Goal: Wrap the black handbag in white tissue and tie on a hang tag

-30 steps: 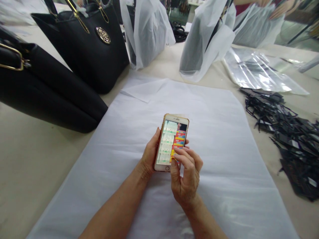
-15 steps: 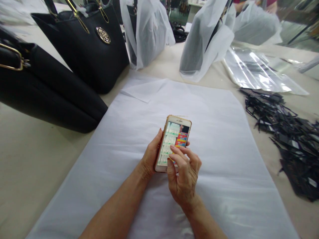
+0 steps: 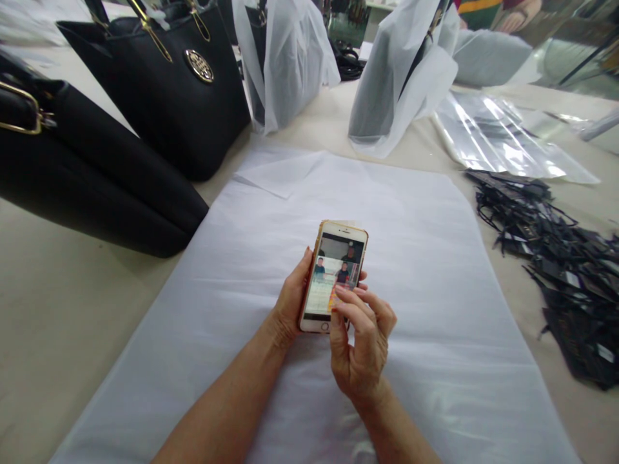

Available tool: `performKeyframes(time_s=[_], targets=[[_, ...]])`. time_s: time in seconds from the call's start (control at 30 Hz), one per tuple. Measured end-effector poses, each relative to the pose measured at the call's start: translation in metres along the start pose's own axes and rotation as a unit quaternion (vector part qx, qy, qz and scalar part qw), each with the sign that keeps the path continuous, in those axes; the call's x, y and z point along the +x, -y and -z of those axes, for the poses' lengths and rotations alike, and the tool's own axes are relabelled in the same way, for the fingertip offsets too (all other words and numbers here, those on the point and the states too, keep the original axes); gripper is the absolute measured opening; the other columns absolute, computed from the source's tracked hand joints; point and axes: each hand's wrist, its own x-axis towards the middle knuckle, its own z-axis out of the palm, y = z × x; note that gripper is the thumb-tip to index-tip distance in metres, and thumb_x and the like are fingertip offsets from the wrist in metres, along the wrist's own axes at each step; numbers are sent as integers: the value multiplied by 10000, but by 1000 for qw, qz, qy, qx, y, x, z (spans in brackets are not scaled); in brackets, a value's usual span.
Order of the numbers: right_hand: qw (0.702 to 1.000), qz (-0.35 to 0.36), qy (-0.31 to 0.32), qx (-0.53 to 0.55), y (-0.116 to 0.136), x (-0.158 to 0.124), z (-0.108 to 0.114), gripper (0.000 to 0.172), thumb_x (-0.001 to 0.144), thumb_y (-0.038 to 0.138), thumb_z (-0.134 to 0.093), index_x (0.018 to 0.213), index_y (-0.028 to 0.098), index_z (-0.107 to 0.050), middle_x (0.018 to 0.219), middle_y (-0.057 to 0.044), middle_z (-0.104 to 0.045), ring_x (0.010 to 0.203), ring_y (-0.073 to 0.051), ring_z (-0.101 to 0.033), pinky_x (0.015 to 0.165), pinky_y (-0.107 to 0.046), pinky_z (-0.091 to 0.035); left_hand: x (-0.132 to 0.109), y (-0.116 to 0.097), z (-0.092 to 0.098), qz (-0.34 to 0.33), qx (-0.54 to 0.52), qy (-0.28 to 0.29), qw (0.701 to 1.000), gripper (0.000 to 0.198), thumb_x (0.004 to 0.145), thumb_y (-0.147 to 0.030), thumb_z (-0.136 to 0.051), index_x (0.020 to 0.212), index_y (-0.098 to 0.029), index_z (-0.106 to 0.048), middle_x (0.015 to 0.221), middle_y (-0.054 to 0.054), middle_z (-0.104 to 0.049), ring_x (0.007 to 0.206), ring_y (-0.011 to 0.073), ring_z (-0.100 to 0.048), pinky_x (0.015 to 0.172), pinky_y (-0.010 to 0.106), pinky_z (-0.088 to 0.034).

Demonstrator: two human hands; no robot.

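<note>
A smartphone [image 3: 333, 267] in a gold-edged case is tilted up over the white sheet [image 3: 406, 212], its lit screen showing pictures. My left hand [image 3: 293, 299] is closed around it from the left and behind, with fingertips showing at its right edge. Over the lower right of the screen hovers my right hand [image 3: 362, 335], its fingers bent and slightly apart, holding nothing. Whether a fingertip touches the glass I cannot tell.
At left stand black handbags [image 3: 159, 96] with gold fittings. Two bags in white wrapping [image 3: 294, 71] stand at the back. Clear plastic sleeves [image 3: 507, 138] and a heap of black tags [image 3: 561, 264] lie at right. Behind, a person's hand [image 3: 515, 20] is near another wrapped bag.
The phone's screen has changed from a grid-like picture to pictures with people. My right hand has shifted slightly right. At the back, the other person's hand and wrapped bag have moved.
</note>
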Motion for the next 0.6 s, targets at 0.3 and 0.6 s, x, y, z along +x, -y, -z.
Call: performKeyframes(time_s=[0.3,0.6], targets=[[1000,2,0,6,-1,0,0,198,851,82,-518,1017,185,-545,1053,-74,-682,1058,-218,-539,921,-432,-397,-1,1,1,-6,0,25,1000,696,919,-582,-212,1106,-51,-622,1028,207,-681,896,270,-675,869,387,-488],[1000,-10,8,2,-2,-2,-1,200,844,86,-527,1013,191,-548,1043,-71,-685,1048,-220,-543,908,-428,-403,-2,-1,1,-18,-11,29,999,704,911,-600,-209,1125,-67,-618,1047,193,-678,909,265,-673,878,385,-487]])
